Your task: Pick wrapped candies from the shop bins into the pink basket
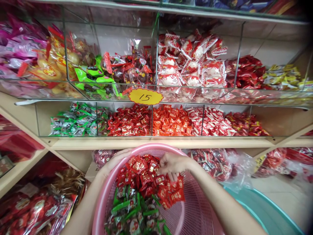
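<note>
A pink plastic basket with mesh sides stands below the shelf front. My left hand grips its rim at the far left, fingers over the edge. Inside, my right hand has its fingers curled down among small red-wrapped candies; how many are in its grasp is hidden. More orange-red packets lie just under those fingertips. Nearer to me in the basket is a heap of dark candies in clear and green wrappers. Part of the basket floor shows at the right.
Above the basket, a wooden shelf carries glass-divided bins of red, orange and green candies. A yellow price tag reads 15. Clear bags of candy sit under the shelf. A teal tub stands at right, red packages at left.
</note>
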Demonstrator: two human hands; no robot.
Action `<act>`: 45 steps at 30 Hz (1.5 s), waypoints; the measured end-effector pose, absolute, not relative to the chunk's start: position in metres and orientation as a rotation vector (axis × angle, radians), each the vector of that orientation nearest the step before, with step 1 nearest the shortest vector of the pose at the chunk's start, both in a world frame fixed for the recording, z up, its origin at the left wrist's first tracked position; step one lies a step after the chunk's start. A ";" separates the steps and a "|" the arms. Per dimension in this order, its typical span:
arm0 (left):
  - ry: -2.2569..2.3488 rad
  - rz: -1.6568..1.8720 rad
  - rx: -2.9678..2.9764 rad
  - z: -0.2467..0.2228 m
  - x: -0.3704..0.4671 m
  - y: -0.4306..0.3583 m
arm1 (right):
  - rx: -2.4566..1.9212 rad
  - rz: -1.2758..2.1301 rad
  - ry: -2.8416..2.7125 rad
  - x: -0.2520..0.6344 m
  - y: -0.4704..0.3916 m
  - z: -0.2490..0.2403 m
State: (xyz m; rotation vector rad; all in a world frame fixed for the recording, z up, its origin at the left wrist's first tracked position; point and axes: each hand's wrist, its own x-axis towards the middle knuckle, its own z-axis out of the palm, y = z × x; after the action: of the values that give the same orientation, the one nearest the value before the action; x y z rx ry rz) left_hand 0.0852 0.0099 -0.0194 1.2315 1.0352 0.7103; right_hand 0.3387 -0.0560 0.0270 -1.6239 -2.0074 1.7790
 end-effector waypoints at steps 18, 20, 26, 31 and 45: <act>1.021 0.667 1.295 -0.020 0.084 0.012 | -1.868 0.053 -1.785 0.351 0.007 0.049; 0.996 0.663 1.291 -0.020 0.083 0.012 | -1.976 0.083 -1.802 0.346 0.014 0.052; 1.014 0.666 1.284 -0.028 0.081 0.015 | -2.156 0.318 -1.764 0.337 0.025 0.054; 1.013 0.686 1.238 -0.019 0.085 0.010 | -2.125 0.364 -1.734 0.336 0.027 0.050; 1.078 0.712 1.239 -0.013 0.087 0.008 | -1.566 0.315 -1.741 0.357 -0.051 0.080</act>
State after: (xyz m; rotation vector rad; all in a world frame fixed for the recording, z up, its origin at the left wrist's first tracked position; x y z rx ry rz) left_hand 0.0869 0.0077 -0.0130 1.2391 1.0783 0.7118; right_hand 0.3572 -0.0508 0.0805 -1.5663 -1.7414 0.3146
